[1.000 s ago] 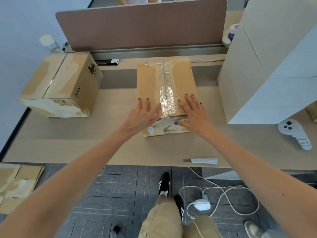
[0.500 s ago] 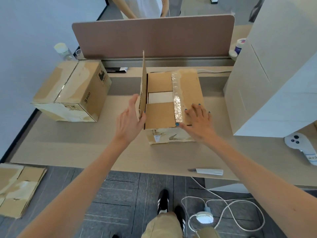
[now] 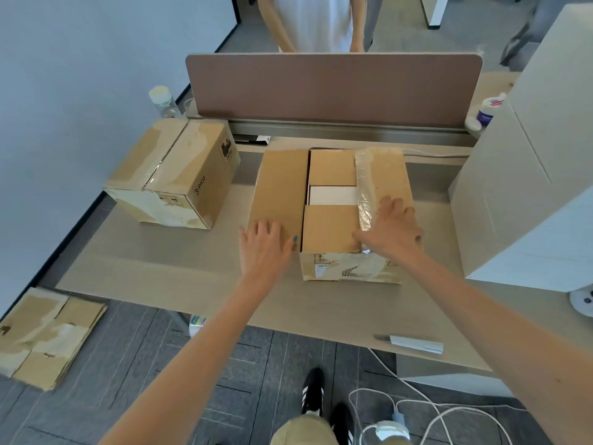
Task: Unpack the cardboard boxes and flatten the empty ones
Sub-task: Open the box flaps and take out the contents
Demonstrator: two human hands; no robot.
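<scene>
A brown cardboard box [image 3: 349, 266] stands in the middle of the desk. Its left top flap [image 3: 279, 184] is folded out flat to the left, and my left hand [image 3: 263, 247] presses on that flap with straight fingers. My right hand [image 3: 393, 231] lies on the right flap [image 3: 390, 175], which is still down and edged with clear tape. Two inner flaps are folded in, and between them a white item [image 3: 333, 194] shows. A second, taped box [image 3: 175, 175] sits at the desk's left.
A large white box [image 3: 526, 175] fills the right side. A utility knife [image 3: 414, 343] lies by the desk's front edge. Flattened cardboard [image 3: 45, 335] lies on the floor at left. A partition [image 3: 330, 88] runs along the back, a person standing behind it. Cables lie on the floor.
The box's left flap went from closed, through upright, to lying flat outward under my left hand. My right hand stayed on the right flap. The camera view shifted back.
</scene>
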